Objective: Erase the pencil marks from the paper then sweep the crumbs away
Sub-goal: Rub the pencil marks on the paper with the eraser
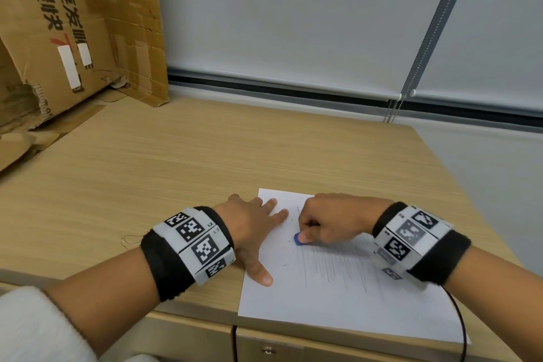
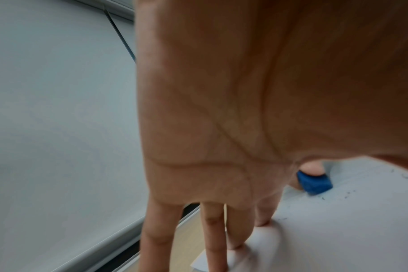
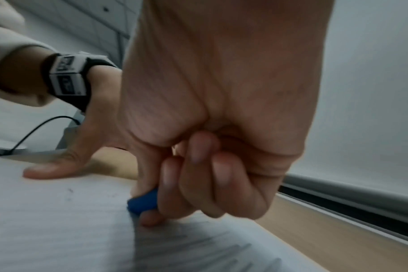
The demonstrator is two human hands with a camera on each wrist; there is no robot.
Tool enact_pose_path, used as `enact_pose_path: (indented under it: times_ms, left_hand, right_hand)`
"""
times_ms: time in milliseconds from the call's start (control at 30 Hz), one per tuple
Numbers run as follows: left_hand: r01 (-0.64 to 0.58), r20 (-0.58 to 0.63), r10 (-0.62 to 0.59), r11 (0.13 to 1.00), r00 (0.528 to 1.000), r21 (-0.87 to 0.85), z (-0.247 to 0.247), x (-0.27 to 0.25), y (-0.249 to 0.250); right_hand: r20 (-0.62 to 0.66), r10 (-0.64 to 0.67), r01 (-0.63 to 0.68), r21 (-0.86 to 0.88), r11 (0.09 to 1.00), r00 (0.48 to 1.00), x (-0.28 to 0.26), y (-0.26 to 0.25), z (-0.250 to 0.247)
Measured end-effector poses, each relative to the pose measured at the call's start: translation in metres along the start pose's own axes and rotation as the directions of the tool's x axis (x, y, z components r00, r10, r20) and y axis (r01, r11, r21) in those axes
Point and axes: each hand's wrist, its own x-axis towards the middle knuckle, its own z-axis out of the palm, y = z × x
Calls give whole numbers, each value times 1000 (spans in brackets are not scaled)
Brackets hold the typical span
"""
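A white sheet of paper [image 1: 332,300] lies on the wooden desk [image 1: 176,161] near its front right corner. Grey pencil strokes [image 1: 332,266] cover its middle, and small dark crumbs [image 1: 289,241] lie beside them. My right hand [image 1: 329,225] pinches a small blue eraser [image 1: 297,238] between thumb and curled fingers and presses it on the paper at the upper left end of the strokes. The same eraser [image 2: 313,182] [image 3: 143,201] shows in both wrist views. My left hand [image 1: 255,232] lies flat with straight fingers on the paper's left edge, its fingertips [image 2: 238,243] on the top corner.
A torn cardboard box [image 1: 67,38] stands at the back left of the desk. A roller blind [image 1: 293,15] with a bead chain [image 1: 393,110] hangs behind. The desk's right edge runs close to the paper. A black cable [image 1: 461,329] trails from my right wrist band.
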Motion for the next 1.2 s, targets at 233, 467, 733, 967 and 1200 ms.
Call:
enact_pose_path:
  times_ms: [233,467,733,967,1200]
  left_hand:
    - [4,3,-4,1000,1000,0,0,0,1]
    - [6,1,-6,1000,1000,2,0,2,0]
    - [-1,-5,1,1000,1000,-5,1,3,-1]
    - [4,1,-4,1000,1000,-3,1,3,-1]
    - [8,8,-8,1000,1000,-22,0,1,0]
  right_hand:
    - [-60,32,-33,-9,999,998,-8,-10,11]
    - [-102,94,-90,38,995,990,-3,-12,2]
    - [3,61,-61,54,997,998,-16,-26,3]
    - [27,0,-1,45,999,1000,-29,-36,13]
    - [-30,-17,20,91,996,999,-31,-31,24]
